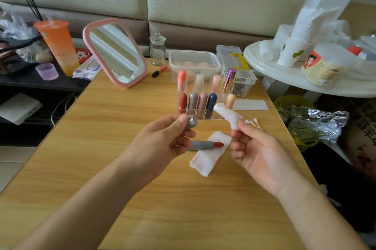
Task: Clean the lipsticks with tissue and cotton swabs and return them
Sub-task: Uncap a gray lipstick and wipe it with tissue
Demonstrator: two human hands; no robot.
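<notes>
My left hand (162, 140) grips a grey lipstick cap (191, 121) between thumb and fingers, above the table. My right hand (258, 152) pinches a rolled white tissue (227, 114) that points up and left toward the cap. Below the hands an open grey lipstick (205, 145) with its red tip out lies on a folded tissue (209, 154) on the wooden table (101, 148). Behind stands a clear organizer (203, 111) with several capped lipsticks. A small bunch of cotton swabs (253, 122) lies by my right hand.
A pink mirror (116, 52) leans at the back left beside an orange drink cup (59, 46). A glass jar (157, 49), clear boxes (193, 64) and a flat white sheet (250, 105) sit behind the organizer. A white round table (305, 79) crowds the right.
</notes>
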